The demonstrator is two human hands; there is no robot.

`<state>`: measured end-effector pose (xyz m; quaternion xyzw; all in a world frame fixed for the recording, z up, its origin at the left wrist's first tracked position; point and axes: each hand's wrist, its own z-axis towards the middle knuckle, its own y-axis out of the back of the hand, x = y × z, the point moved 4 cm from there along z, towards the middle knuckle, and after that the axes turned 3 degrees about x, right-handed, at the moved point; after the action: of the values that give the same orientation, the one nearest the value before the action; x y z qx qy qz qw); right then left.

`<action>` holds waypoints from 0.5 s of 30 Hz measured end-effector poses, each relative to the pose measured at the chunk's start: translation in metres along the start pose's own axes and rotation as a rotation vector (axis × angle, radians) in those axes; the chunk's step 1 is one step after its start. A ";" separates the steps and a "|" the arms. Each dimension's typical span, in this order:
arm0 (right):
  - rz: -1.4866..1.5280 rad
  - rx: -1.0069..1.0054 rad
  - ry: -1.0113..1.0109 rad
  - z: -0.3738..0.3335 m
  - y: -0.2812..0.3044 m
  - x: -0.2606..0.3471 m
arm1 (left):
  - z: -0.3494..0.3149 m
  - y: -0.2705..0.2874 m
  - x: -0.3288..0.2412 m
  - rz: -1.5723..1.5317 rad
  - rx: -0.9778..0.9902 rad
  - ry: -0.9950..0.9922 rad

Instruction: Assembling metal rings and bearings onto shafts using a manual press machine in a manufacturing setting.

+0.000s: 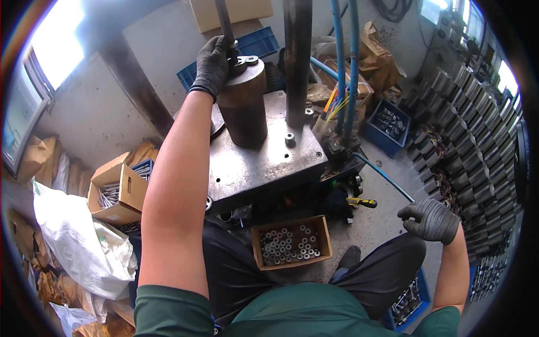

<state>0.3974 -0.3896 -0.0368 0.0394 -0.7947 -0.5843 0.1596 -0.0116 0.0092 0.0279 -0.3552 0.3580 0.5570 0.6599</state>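
Gloved left hand (211,66) curled round the slim dark metal rod (223,19) atop our upright grey steel cylinder (242,112), right hand (432,219) at the slim blue lever (387,177), grip unclear: one mistimed pull could crush our fingers (220,41).

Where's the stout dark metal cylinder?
In the head view's upper middle, the cylinder stands on the grey metal table, left of the tall dark column, beside the gloved left hand.

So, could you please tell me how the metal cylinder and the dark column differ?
The metal cylinder is wider and shows its top; the dark column is slimmer and runs out of view above. The left hand is at the metal cylinder's top, while no hand is on the dark column. Both rise from the same metal plate.
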 end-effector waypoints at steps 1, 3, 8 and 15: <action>-0.002 0.001 0.005 0.001 -0.001 0.001 | 0.003 0.004 0.001 0.028 0.020 -0.031; 0.150 -0.100 -0.079 0.001 0.000 -0.003 | 0.004 0.004 0.002 -0.012 0.019 0.015; 0.118 -0.097 -0.062 0.000 -0.001 -0.003 | 0.002 0.000 0.000 -0.050 0.010 0.063; 0.207 -0.167 -0.141 0.002 0.004 0.002 | 0.001 0.005 0.000 -0.022 -0.002 0.040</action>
<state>0.3957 -0.3871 -0.0328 -0.0974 -0.7523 -0.6301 0.1657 -0.0160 0.0110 0.0279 -0.3710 0.3666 0.5427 0.6584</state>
